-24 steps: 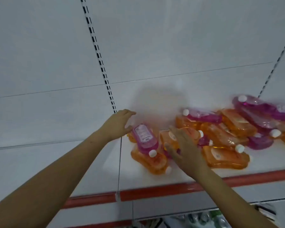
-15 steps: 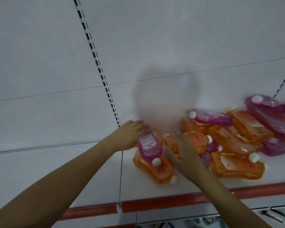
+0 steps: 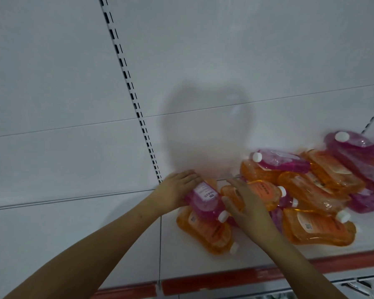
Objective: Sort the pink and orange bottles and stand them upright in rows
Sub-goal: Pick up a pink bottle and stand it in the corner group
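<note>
White steel shelf (image 3: pixel 192 257), red-edged along the front, is carrying the whole lot of stock, with a white back panel (image 3: pixel 203 50) rising behind it. Toward the right, a heap of bottles (image 3: pixel 315 190) is lying flat, pink and orange mixed and overlapping, none upright and no row begun.

At the left end of the heap, an orange bottle (image 3: pixel 207 231) is lying on the deck with its cap toward the front edge. A pink bottle (image 3: pixel 205 201) is lying across the top of it, label up, white cap pointing down and to the right.

The left hand (image 3: pixel 177 190) is curling round the base end of the pink bottle, fingers over its far side, and appears to be gripping it. The right hand (image 3: pixel 246 209) is resting on a second orange bottle (image 3: pixel 261 194) just beside, fingers bent over its near end; whether that is a firm grip or only a steadying touch cannot be told.

Judgement: sorting is at its opening step, with the first pink bottle being taken off the pile. The next move is likely calling for a lift clear of the orange one beneath, a turn to bring the cap up, and a placing on the bare deck at left. The rounded, liquid-filled body may slip or tip when set down.
</note>
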A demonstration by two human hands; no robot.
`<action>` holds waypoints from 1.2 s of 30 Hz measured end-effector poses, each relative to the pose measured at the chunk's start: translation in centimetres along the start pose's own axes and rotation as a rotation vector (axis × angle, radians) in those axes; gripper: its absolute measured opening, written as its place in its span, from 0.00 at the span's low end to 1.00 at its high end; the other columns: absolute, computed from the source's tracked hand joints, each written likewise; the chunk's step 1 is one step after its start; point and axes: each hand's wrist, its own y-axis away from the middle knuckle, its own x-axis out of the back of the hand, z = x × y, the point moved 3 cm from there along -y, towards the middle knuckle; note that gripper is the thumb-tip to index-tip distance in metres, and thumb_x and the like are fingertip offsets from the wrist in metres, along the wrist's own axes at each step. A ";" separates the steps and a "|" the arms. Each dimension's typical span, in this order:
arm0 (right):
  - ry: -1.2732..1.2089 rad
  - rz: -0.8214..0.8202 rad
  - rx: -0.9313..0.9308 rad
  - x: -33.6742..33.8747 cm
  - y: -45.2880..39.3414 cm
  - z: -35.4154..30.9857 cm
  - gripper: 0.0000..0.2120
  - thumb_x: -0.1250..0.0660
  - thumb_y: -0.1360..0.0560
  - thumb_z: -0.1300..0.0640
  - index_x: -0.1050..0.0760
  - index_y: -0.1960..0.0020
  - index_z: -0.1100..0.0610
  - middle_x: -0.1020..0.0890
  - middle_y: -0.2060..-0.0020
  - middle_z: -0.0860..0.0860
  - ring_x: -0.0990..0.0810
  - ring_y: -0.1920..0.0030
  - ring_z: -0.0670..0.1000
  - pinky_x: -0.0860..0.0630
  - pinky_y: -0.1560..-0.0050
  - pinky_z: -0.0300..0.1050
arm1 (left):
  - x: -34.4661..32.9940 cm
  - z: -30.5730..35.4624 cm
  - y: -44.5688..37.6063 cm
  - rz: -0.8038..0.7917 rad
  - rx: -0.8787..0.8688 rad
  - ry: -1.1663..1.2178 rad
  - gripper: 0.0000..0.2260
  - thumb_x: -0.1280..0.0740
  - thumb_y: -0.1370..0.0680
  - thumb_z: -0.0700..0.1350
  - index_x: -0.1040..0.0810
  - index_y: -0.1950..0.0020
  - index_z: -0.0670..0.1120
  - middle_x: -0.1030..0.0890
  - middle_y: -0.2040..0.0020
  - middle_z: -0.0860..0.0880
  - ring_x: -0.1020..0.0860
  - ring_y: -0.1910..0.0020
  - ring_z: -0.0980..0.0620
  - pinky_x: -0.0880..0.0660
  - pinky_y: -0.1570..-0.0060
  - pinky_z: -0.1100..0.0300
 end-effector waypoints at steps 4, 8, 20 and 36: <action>-0.248 0.024 -0.073 0.9 -0.5 -0.1 0.22 0.36 0.22 0.42 0.33 0.30 0.42 0.25 0.33 0.42 0.26 0.35 0.40 0.27 0.37 0.39 | 1.8 0.4 1.3 0.084 0.173 0.182 0.33 0.22 0.36 0.50 0.24 0.31 0.47 0.20 0.35 0.50 0.23 0.35 0.49 0.26 0.39 0.58; -0.419 -0.014 -0.118 0.8 -0.9 -0.5 0.25 0.36 0.24 0.45 0.30 0.28 0.49 0.24 0.34 0.43 0.25 0.36 0.37 0.26 0.45 0.27 | 4.0 1.9 2.4 0.131 0.461 0.555 0.23 0.22 0.35 0.46 0.21 0.43 0.60 0.16 0.52 0.57 0.19 0.53 0.60 0.20 0.52 0.60; -0.705 -0.218 -0.075 2.0 -4.8 -5.0 0.23 0.27 0.31 0.53 0.25 0.36 0.49 0.15 0.45 0.48 0.16 0.44 0.50 0.18 0.47 0.47 | 6.2 7.0 2.6 0.034 0.586 1.264 0.19 0.25 0.25 0.47 0.24 0.36 0.51 0.17 0.41 0.46 0.17 0.44 0.51 0.19 0.43 0.54; -0.326 -0.195 -0.012 -7.3 -7.1 -8.6 0.22 0.22 0.33 0.45 0.24 0.42 0.43 0.19 0.55 0.37 0.20 0.56 0.36 0.27 0.59 0.24 | 5.4 7.1 9.0 0.525 0.870 0.957 0.24 0.19 0.33 0.39 0.25 0.50 0.63 0.18 0.54 0.67 0.18 0.54 0.64 0.21 0.56 0.69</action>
